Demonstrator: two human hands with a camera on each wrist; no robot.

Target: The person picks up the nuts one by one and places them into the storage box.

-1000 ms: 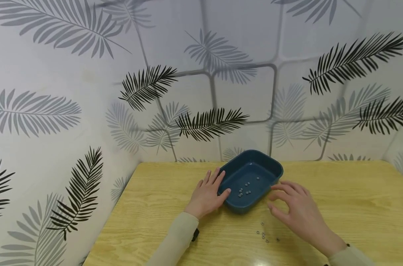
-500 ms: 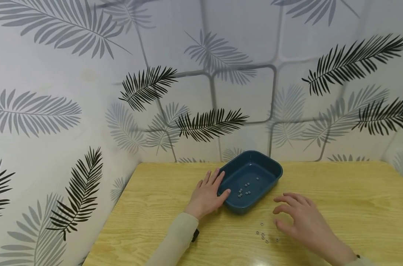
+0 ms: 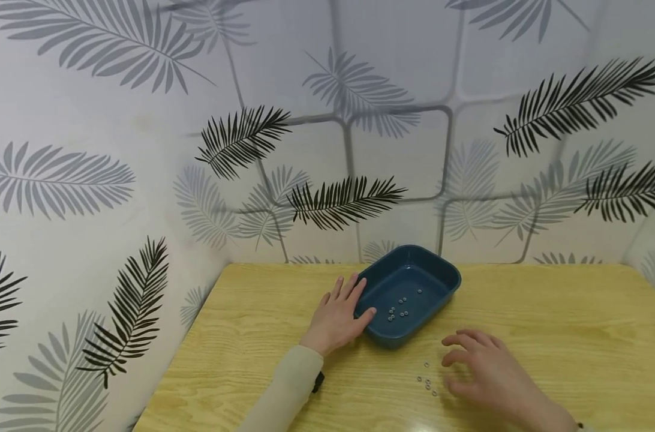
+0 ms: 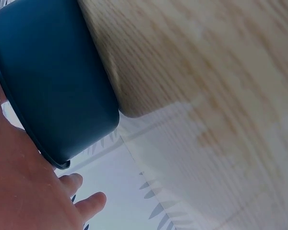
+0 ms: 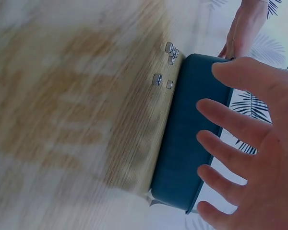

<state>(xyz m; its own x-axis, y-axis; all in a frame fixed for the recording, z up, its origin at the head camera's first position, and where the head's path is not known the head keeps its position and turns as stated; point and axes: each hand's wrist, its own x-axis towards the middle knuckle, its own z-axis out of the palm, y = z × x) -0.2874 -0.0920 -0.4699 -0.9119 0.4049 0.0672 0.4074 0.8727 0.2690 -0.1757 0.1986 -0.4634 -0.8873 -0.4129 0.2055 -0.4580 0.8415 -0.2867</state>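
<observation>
Evidently, from the head view, a blue tray point(image 3: 391, 342) stands near the far edge of the table point(image 3: 241, 360), small metal rings point(image 3: 391, 316) inside; the left hand point(image 3: 335, 318) rests on its left rim, fingers straight. Loose rings point(image 3: 427, 382) lie toward the near edge, just left of the right hand point(image 3: 492, 372), whose fingers are apart. From the left wrist, the tray's outer side shows beside a rounded table corner. From the right wrist, spread fingers overlap the tray's side, loose rings beside it

Head view: soft, even light; small glare on wood-grain tabletop point(image 3: 241, 336), 5 o'clock. 2 wrist views: nearer grain blurred.
</observation>
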